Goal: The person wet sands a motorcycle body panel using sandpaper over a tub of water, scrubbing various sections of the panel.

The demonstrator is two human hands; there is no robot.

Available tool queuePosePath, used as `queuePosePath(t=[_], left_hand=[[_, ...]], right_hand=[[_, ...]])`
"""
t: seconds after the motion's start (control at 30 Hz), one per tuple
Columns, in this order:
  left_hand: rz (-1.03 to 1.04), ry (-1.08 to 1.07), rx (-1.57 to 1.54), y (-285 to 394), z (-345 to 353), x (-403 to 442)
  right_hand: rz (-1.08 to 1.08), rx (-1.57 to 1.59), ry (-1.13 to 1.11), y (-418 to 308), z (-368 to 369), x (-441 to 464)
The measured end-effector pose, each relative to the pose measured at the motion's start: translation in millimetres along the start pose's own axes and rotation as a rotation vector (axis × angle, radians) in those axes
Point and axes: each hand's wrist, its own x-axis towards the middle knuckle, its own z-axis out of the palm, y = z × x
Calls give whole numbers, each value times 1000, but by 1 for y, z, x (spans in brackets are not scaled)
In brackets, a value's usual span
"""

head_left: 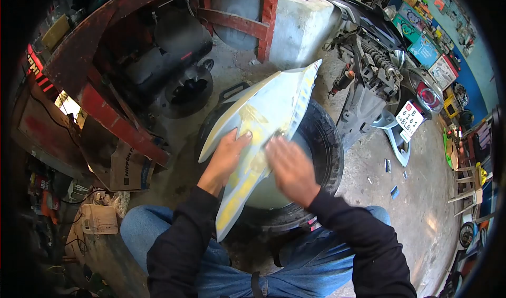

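A pale grey motorcycle body panel (266,95) with yellowish patches slants across the middle of the view, over a black tub (333,155) of cloudy water (269,192). My left hand (226,158) grips the panel by its left edge, thumb on top and fingers hidden beneath. On the panel's right side lies my right hand (290,166), slightly blurred, with its fingers pressed together against the surface. A small dark bit shows at its fingertips, but what it holds is too hidden to name.
A partly dismantled motorcycle (369,76) with a number plate (406,120) stands at the right. To the left are a red metal frame (121,124) and a cardboard box (129,166). Small scraps (394,192) lie on the concrete floor (421,203).
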Motion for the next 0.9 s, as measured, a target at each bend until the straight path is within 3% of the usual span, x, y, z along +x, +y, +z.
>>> queuePosePath(t=[0.1,0.17,0.3,0.43,0.6,0.7,0.77,0.9], left_hand=[[0,44,26,-5,-2,1],[-30,23,39,0,3,-2],[4,34,-17,-1,0,3],[-10,35,2,-6,-1,2],[-4,92,47,-10,-2,6],[-4,-5,-49,-15,-2,10],[17,18,-33,-8,2,9],[14,40,19,-10,-2,8]], right_hand=[[-99,131,22,20,10,10],[49,-48,3,39,14,26],[-34,80,7,-7,5,-2],[50,-7,25,33,15,26],[-76,172,49,1,8,-2],[105,69,52,26,15,22],[106,47,68,14,16,13],[-94,230,10,6,8,1]])
